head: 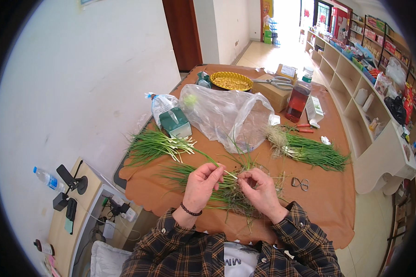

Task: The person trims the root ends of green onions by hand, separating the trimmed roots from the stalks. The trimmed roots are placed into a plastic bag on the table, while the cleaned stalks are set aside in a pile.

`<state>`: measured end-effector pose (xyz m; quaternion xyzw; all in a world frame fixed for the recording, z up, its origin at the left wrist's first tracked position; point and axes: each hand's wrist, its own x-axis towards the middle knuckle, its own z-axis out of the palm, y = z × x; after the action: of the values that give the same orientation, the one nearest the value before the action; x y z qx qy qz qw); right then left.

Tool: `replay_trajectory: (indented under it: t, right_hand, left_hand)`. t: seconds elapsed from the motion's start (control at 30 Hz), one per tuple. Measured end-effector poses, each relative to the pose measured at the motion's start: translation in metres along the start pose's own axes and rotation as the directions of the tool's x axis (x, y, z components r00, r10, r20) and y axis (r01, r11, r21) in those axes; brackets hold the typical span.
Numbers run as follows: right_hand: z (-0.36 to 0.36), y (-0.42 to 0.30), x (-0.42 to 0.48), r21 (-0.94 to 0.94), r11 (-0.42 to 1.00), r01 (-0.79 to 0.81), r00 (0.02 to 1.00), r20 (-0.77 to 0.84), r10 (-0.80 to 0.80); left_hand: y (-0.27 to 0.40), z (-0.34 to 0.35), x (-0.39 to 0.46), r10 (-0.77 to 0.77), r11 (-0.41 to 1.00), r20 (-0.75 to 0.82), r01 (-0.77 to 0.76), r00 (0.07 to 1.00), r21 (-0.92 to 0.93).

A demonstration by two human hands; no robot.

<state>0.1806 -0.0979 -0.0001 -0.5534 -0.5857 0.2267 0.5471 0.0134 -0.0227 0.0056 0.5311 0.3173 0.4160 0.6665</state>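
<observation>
My left hand (201, 182), with a dark bead bracelet on its wrist, grips a thin green onion (231, 174) between thumb and fingers. My right hand (258, 188) pinches at the white root end of that stalk. Below both hands lies a loose pile of green onions with tangled roots and scraps (241, 202). To the left, a bunch of green onions (152, 143) lies with its white ends pointing right and no root tufts visible. On the right, another bunch (313, 152) still has its pale, hairy roots, which face left.
Behind the onions, a clear plastic bag (222, 110) spreads over the brown table cover (319, 214). Around it are a tissue pack (175, 123), a golden basket (231, 74), scissors (275, 81), a cardboard box (270, 91), a bottle of red liquid (297, 102), red-handled pliers (305, 130) and a metal item (300, 184).
</observation>
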Motion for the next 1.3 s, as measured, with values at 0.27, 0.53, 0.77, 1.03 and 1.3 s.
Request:
replay_trajectory:
  t: [0.27, 0.53, 0.77, 1.03, 1.3]
  right_hand:
    - [0.001, 0.003, -0.002, 0.038, 0.997, -0.065, 0.998, -0.025, 0.066]
    - [0.002, 0.000, -0.003, -0.200, 0.966, 0.166, 0.980, -0.073, -0.184]
    - [-0.010, -0.007, -0.002, 0.009, 1.000, -0.001, 0.994, 0.107, 0.000]
    - [-0.045, 0.008, 0.009, 0.032, 0.997, 0.075, 0.964, 0.252, -0.081]
    - [-0.027, 0.001, -0.003, 0.024, 0.982, -0.189, 0.950, 0.256, 0.176]
  left_hand:
    - [-0.004, 0.012, -0.005, -0.014, 0.990, -0.012, 0.012, 1.000, -0.144]
    - [-0.017, 0.018, -0.006, -0.123, 0.985, 0.037, 0.127, 0.992, -0.118]
    - [-0.018, 0.010, -0.001, -0.319, 0.868, 0.199, 0.370, 0.927, -0.331]
    - [0.001, -0.026, 0.001, -0.267, 0.935, 0.197, 0.303, 0.943, -0.182]
    - [0.029, -0.122, 0.070, 0.111, 0.993, -0.388, -0.087, 0.915, 0.078]
